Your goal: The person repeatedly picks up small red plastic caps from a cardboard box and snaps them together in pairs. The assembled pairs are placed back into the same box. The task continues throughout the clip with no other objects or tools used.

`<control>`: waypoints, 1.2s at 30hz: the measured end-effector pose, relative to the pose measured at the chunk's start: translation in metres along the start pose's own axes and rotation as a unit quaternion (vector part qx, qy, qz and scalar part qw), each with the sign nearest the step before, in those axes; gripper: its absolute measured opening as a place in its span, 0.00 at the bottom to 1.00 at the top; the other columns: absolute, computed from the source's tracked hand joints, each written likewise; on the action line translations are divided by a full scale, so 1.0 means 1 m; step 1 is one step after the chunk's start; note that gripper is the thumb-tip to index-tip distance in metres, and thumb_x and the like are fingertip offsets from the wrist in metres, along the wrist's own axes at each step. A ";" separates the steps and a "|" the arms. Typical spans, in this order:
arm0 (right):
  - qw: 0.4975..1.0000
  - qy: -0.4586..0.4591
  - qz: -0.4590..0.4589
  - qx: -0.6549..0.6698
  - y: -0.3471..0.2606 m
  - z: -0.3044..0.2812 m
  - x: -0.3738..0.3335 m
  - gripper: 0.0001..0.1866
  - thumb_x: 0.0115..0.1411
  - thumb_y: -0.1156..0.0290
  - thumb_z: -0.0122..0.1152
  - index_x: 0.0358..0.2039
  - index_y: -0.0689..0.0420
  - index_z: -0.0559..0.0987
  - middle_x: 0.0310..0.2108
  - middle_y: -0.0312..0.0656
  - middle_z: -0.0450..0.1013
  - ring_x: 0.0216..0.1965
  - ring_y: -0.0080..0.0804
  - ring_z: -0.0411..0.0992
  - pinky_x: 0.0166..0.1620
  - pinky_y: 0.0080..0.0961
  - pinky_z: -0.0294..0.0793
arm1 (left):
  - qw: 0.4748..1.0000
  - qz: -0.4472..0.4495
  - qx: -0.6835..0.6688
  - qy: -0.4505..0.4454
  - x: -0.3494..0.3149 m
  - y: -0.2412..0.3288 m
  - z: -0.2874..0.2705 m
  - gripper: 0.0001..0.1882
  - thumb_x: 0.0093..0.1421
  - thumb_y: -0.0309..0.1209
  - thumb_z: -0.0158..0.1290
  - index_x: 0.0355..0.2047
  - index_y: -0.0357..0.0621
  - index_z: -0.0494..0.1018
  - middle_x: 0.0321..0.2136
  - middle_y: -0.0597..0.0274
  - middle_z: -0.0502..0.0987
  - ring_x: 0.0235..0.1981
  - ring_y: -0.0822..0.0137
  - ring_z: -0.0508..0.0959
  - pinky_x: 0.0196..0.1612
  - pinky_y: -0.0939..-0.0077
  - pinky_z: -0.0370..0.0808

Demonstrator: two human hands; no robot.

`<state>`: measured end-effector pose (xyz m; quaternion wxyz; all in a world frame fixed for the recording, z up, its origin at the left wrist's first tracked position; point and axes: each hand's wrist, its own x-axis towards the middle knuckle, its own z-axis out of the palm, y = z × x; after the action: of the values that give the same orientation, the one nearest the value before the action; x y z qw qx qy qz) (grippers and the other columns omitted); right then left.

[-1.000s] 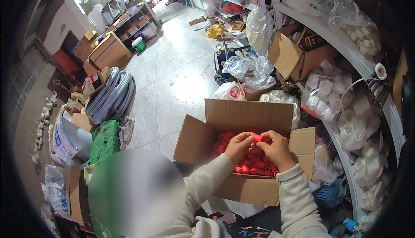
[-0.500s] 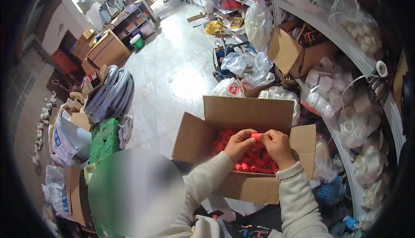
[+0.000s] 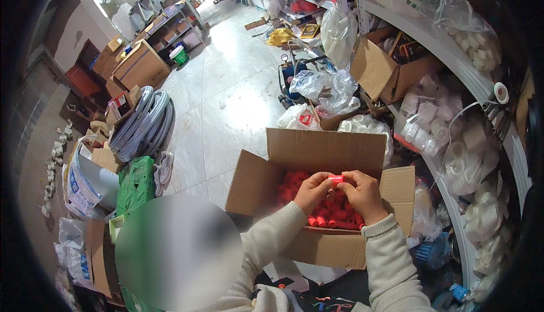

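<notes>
Between both hands is one small red tube-shaped plastic piece (image 3: 336,179), which looks like a pipe fitting. My left hand (image 3: 312,193) pinches its left end, and my right hand (image 3: 363,195) grips the right end with thumb and fingertips. Both hands hover over an open cardboard box (image 3: 324,152) whose flaps are folded outward. Inside it lies a heap of similar red pieces (image 3: 290,186), partly hidden beneath my hands and wrists.
On the right, a white shelf rack (image 3: 447,193) carries bags of white fittings (image 3: 425,122). Beyond the box lie clear plastic bags (image 3: 328,88) and an opened carton (image 3: 374,65). Coiled grey hose (image 3: 144,125) and a green sack (image 3: 136,184) lie to the left. A blurred disc covers the lower left.
The red piece has turned slightly between my fingers and now shows a pale mark on its side. Both hands remain in nearly the same place above the box.
</notes>
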<state>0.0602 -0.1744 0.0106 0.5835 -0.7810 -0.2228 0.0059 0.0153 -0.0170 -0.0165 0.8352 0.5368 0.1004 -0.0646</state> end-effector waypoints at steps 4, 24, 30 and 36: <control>1.000 -0.005 0.024 0.003 -0.006 0.000 -0.001 0.10 0.47 0.75 0.63 0.31 0.63 0.77 0.25 0.44 0.75 0.27 0.27 0.74 0.31 0.22 0.73 | 1.000 0.013 0.019 0.004 -0.002 -0.002 -0.004 0.11 0.58 0.30 0.49 0.42 0.41 0.68 0.31 0.66 0.74 0.27 0.77 0.73 0.31 0.82 0.73; 0.852 0.221 0.105 0.463 0.016 -0.057 0.011 0.15 0.44 0.90 0.42 0.31 0.61 0.70 0.35 0.43 0.67 0.38 0.31 0.66 0.43 0.26 0.69 | 0.915 -0.056 0.398 0.019 -0.021 0.065 -0.059 0.13 0.55 0.30 0.54 0.38 0.37 0.68 0.26 0.69 0.72 0.27 0.80 0.70 0.29 0.85 0.69; 0.851 0.216 0.120 0.463 0.017 -0.051 0.017 0.09 0.52 0.83 0.48 0.36 0.62 0.69 0.34 0.41 0.68 0.37 0.31 0.69 0.42 0.27 0.72 | 0.648 0.113 0.748 -0.085 -0.013 0.067 -0.067 0.22 0.49 0.35 0.57 0.42 0.38 0.68 0.35 0.54 0.72 0.34 0.61 0.74 0.37 0.73 0.72; 0.855 0.222 0.152 0.443 0.015 -0.048 0.021 0.10 0.56 0.76 0.50 0.39 0.57 0.68 0.36 0.42 0.70 0.34 0.32 0.72 0.31 0.23 0.74 | 0.645 0.021 0.724 -0.244 0.042 0.008 -0.009 0.21 0.50 0.37 0.52 0.43 0.40 0.68 0.38 0.50 0.72 0.41 0.52 0.71 0.44 0.64 0.69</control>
<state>0.0972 -0.2144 0.0171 0.8935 -0.4446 0.0601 0.0191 0.0573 -0.0061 -0.0232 0.1764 0.9373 -0.1967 -0.2274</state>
